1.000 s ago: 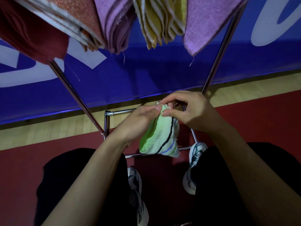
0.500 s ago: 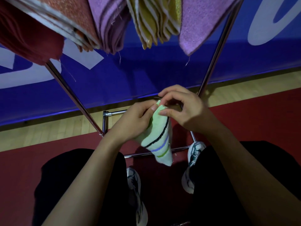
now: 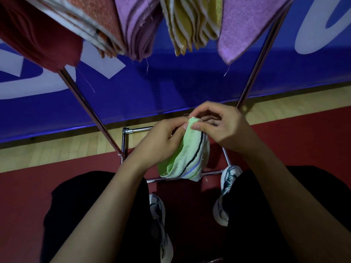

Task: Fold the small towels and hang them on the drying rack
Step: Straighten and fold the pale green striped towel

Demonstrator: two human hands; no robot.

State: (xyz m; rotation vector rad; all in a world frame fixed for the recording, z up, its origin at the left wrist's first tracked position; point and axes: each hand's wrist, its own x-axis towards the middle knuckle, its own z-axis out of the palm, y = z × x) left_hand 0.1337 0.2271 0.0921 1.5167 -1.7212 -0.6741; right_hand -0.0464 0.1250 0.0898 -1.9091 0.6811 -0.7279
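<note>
- The floor (image 3: 303,141) is dark red near, with a pale wood strip (image 3: 57,152) along the far side.
- The drying rack (image 3: 124,143) stands on it on chrome base bars.
- Folded towels (image 3: 136,25) hang from the rack's top.
- Two sneakers (image 3: 158,221) rest on the red area.

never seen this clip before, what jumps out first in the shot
At centre, the left hand and right hand pinch the top corner of a light green striped towel, which hangs folded between them above the floor. Across the top edge, folded towels in red, orange, purple and yellow already hang on the drying rack, before a blue banner.
</note>
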